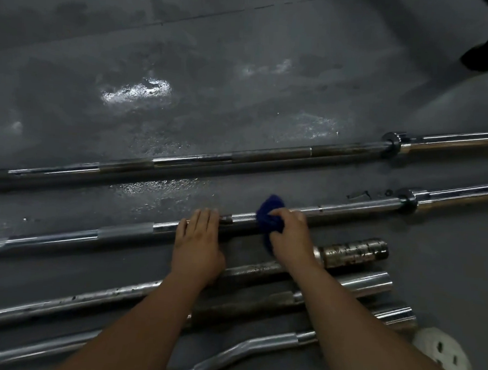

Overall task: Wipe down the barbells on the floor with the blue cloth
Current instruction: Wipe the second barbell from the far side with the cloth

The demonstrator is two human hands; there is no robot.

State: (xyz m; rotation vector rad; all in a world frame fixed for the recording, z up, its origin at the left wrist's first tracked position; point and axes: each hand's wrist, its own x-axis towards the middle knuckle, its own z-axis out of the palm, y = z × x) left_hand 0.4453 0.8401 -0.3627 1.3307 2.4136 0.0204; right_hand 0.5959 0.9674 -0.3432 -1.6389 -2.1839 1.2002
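Two long barbells lie left to right across the wet-patched grey floor [244, 57]: far barbell [267, 154] and, nearer, second barbell [349, 208].

Both forearms reach forward from the near edge to the second barbell.

- Left hand [197, 239]: palm down, fingers straight and together, fingertips laid on the shaft left of the knurled section. Grip not closed; holds nothing.
- Right hand [289, 235]: fingers and thumb curled round the blue cloth [268, 214], grip closed on it. The cloth is bunched and pressed around the shaft, just right of the left hand, with knurling showing between them.

Nearer than the hands lie several shorter bars, one with a rusty sleeve [352, 252], and a curl bar [271, 341]. White clog [443, 356] at near right.
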